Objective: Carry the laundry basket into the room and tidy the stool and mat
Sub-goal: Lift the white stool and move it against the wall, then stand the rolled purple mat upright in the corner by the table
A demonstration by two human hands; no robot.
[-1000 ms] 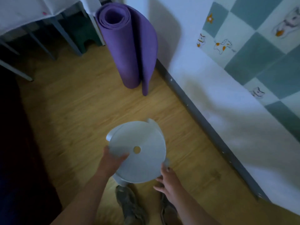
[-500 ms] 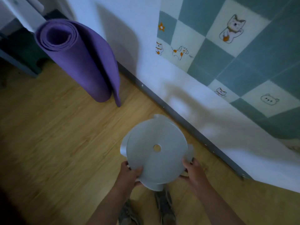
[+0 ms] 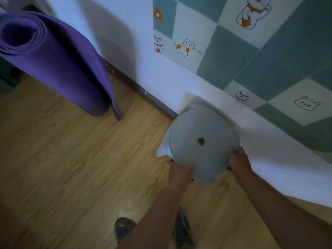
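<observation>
I see my left hand (image 3: pixel 179 172) and right hand (image 3: pixel 239 161) both clamped on the rim of the round pale grey plastic stool (image 3: pixel 201 146), held close against the white wall (image 3: pixel 161 76). The rolled purple foam mat (image 3: pixel 59 65) stands upright on the wooden floor (image 3: pixel 71 168), well left.

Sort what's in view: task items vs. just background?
Task items:
- grey round stool, held at its seat rim by left hand and right hand, close to the wall
- purple rolled mat, standing on end by the wall

Background:
- checked wall covering with animal cartoons
- dark baseboard
- wooden floor
- shoes
</observation>
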